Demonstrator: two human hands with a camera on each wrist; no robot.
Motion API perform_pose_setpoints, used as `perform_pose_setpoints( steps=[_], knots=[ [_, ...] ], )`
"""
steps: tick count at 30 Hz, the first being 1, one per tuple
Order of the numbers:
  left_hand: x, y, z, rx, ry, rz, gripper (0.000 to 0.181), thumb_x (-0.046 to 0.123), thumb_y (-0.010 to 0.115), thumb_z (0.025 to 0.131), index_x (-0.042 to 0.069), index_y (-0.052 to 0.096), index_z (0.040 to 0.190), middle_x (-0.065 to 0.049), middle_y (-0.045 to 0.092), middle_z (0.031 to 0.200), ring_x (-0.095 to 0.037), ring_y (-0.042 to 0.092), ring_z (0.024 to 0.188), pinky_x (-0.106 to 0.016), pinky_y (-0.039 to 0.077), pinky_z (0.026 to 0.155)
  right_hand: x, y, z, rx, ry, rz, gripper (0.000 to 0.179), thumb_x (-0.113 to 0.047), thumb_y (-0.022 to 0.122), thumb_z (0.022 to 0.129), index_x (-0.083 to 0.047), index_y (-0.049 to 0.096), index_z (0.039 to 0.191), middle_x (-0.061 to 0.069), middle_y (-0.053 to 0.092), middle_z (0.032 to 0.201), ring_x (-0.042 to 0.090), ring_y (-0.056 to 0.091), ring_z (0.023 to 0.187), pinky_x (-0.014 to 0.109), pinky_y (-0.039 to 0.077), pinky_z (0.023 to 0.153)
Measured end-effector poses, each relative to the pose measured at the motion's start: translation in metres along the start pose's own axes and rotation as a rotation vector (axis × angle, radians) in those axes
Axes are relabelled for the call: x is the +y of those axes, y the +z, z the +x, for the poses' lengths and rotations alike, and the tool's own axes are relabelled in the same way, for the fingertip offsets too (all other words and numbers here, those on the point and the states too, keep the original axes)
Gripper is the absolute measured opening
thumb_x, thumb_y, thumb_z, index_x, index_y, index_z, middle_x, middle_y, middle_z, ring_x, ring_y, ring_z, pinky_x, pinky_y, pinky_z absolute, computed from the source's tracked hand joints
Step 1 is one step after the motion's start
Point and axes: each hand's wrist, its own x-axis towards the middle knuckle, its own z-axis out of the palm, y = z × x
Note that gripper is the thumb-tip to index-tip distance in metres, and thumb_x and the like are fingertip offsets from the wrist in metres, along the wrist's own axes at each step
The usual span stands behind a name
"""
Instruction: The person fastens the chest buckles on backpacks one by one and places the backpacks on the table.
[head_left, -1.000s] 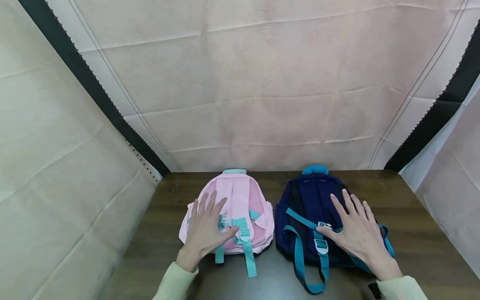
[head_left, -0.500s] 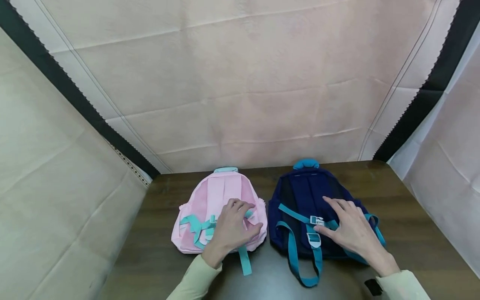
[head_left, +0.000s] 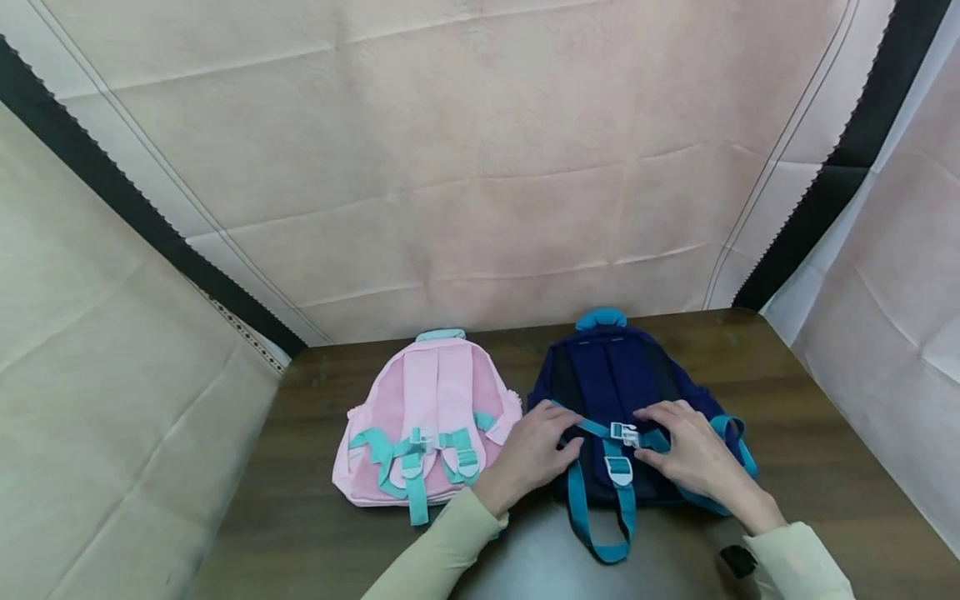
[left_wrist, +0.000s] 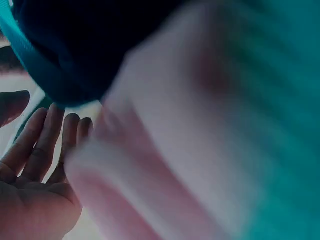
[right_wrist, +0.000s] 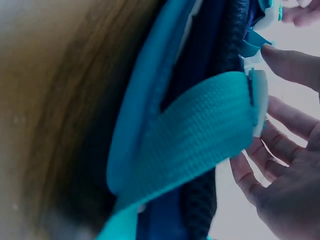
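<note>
A navy backpack [head_left: 600, 362] lies on the table with its straps up. Its blue webbing strap [head_left: 594, 427] meets a white buckle [head_left: 624, 433] at the middle. My left hand [head_left: 528, 454] reaches over the navy backpack's left side, thumb and fingers apart beside the strap. At the buckle's right is my right hand [head_left: 693, 454], its thumb close to the buckle and its fingers bent loosely over the backpack. In the right wrist view a teal strap [right_wrist: 200, 120] passes before the right fingers, so contact is unclear. To the left sits a pink backpack [head_left: 431, 375] with teal straps.
The brown wooden table [head_left: 285, 508] has a pale fabric wall [head_left: 480, 208] behind it and fabric on both sides. A loop of blue strap [head_left: 611, 552] hangs from the navy backpack towards the front edge. A small black object [head_left: 738, 561] shows by the right sleeve.
My left hand has moved right, from the pink backpack across to the navy backpack's left side. My right hand stays over the navy backpack, its fingers more bent, near the buckle.
</note>
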Motion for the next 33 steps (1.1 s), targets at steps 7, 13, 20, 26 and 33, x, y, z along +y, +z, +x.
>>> perform_pose_setpoints(
  steps=[7, 13, 20, 26, 33],
  knots=[
    [0.014, 0.021, 0.025, -0.121, 0.008, 0.058, 0.037, 0.03, 0.071, 0.107, 0.016, 0.073, 0.141, 0.0, 0.074, 0.143, -0.015, 0.067, 0.133, -0.027, 0.057, 0.112, 0.008, 0.006, 0.004, -0.006, -0.025, -0.001, 0.036, -0.014, 0.092, 0.085, -0.005, 0.081, 0.118, 0.013, 0.076, 0.119, 0.039, 0.063, 0.115, 0.065, 0.051, 0.095],
    [0.021, 0.035, 0.037, -0.171, 0.03, 0.166, 0.04, 0.035, 0.072, 0.107, 0.018, 0.072, 0.142, 0.003, 0.076, 0.141, -0.013, 0.067, 0.131, -0.024, 0.054, 0.113, 0.011, 0.012, 0.002, 0.012, -0.021, 0.0, 0.028, -0.013, 0.093, 0.085, -0.005, 0.083, 0.11, 0.009, 0.076, 0.11, 0.036, 0.062, 0.11, 0.056, 0.048, 0.088],
    [0.009, 0.057, 0.04, -0.123, 0.016, 0.111, 0.033, 0.036, 0.073, 0.106, 0.02, 0.077, 0.134, 0.005, 0.08, 0.13, -0.012, 0.069, 0.123, -0.027, 0.056, 0.11, 0.012, 0.015, 0.001, 0.047, -0.043, 0.02, 0.027, -0.012, 0.093, 0.086, -0.007, 0.083, 0.11, 0.01, 0.08, 0.111, 0.033, 0.063, 0.108, 0.055, 0.048, 0.09],
    [-0.001, 0.065, 0.04, -0.118, -0.047, -0.045, 0.03, 0.036, 0.072, 0.107, 0.02, 0.077, 0.131, 0.005, 0.079, 0.13, -0.012, 0.069, 0.124, -0.03, 0.056, 0.112, 0.014, 0.013, 0.001, 0.064, -0.044, 0.048, 0.028, -0.007, 0.092, 0.086, -0.008, 0.083, 0.112, 0.009, 0.083, 0.109, 0.028, 0.068, 0.104, 0.045, 0.056, 0.088],
    [0.002, 0.059, 0.039, -0.127, -0.136, -0.142, 0.027, 0.034, 0.075, 0.105, 0.022, 0.076, 0.129, 0.004, 0.078, 0.126, -0.01, 0.07, 0.115, -0.03, 0.059, 0.103, 0.015, 0.01, 0.0, 0.124, -0.065, 0.093, 0.027, -0.006, 0.091, 0.086, -0.012, 0.083, 0.112, 0.004, 0.082, 0.109, 0.026, 0.069, 0.102, 0.032, 0.057, 0.083]
  ],
)
